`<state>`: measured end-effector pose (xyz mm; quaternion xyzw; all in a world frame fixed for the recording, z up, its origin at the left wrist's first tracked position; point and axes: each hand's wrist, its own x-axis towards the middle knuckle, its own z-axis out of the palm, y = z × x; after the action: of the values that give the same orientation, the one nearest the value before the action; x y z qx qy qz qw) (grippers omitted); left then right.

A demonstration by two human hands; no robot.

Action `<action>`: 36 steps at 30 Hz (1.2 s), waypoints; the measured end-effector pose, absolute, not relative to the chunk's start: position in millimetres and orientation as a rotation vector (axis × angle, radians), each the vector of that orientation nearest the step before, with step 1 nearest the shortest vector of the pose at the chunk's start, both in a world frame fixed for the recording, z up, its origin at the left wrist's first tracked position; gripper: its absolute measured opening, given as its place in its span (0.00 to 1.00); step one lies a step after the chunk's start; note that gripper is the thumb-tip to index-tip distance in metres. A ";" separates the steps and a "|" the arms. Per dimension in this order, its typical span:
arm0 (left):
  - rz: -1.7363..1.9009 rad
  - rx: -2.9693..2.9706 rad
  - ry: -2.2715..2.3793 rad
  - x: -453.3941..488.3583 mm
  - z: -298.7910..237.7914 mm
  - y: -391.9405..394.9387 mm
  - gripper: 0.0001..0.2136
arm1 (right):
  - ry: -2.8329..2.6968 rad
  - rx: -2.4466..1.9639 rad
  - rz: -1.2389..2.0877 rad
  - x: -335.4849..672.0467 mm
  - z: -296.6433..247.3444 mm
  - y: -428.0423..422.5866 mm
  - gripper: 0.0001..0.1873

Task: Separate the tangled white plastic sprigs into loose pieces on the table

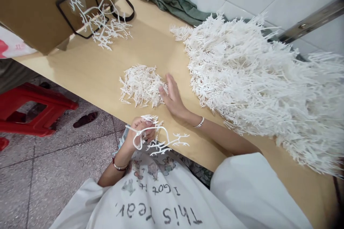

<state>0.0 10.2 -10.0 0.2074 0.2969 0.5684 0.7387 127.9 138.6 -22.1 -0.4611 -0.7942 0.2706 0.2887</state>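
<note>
My left hand (138,132) is closed around a white branched plastic sprue (166,130) just off the table's front edge. Its curved runner and thin twigs stick out to the right, and some white tips show above the fingers. My right hand (174,100) rests at the right side of a small heap of short white plastic pieces (141,86). Its fingers are stretched out, the thumb apart and touching the heap or very close to it. I see nothing held in that hand.
A large mound of white branched plastic pieces (242,75) covers the table's right side. More white sprues (104,25) lie at the back left by a cardboard box (48,7) and a black frame (64,16). Green cloth (177,3) lines the wall. A red stool (40,103) stands at left.
</note>
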 end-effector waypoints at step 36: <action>0.902 0.485 0.149 -8.6 -16.1 2.1 0.25 | -1.129 -0.467 2.602 114.6 31.4 59.4 0.28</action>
<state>-8.6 2.1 -16.1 0.2316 0.0712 0.4311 0.8692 114.6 59.4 31.4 -0.1612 -0.3891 0.8972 0.1330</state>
